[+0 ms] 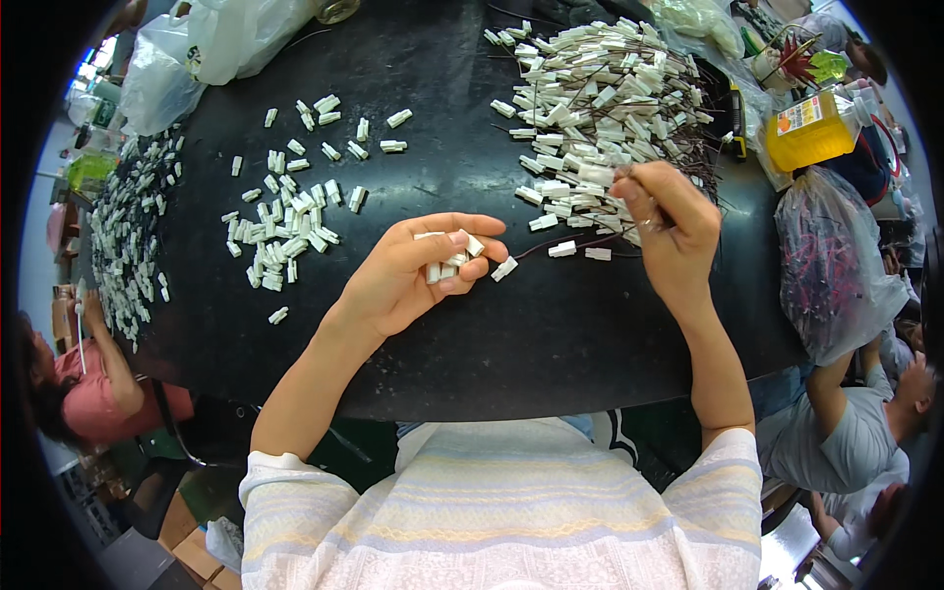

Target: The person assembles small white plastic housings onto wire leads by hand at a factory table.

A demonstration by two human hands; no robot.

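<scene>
Several small white plastic connector housings (454,264) rest in the curled palm and fingers of my left hand (398,261), the thumb pressing on them. To the right, my right hand (674,221) is raised with thumb and forefinger pinched at the near edge of a heap of white connectors with dark wires (600,88). What that pinch holds, if anything, is too small to tell. Between my hands a single connector (503,268) lies on the table with a dark wire running right from it. Two more connectors (561,250) lie just beyond it, near my right hand.
Loose white housings (295,211) are scattered left of my left hand. Another spread of them (128,236) lines the far left. A knotted plastic bag (831,261) and a bottle of yellow liquid (811,128) stand at right. Plastic bags (216,44) lie far left; people sit on both sides.
</scene>
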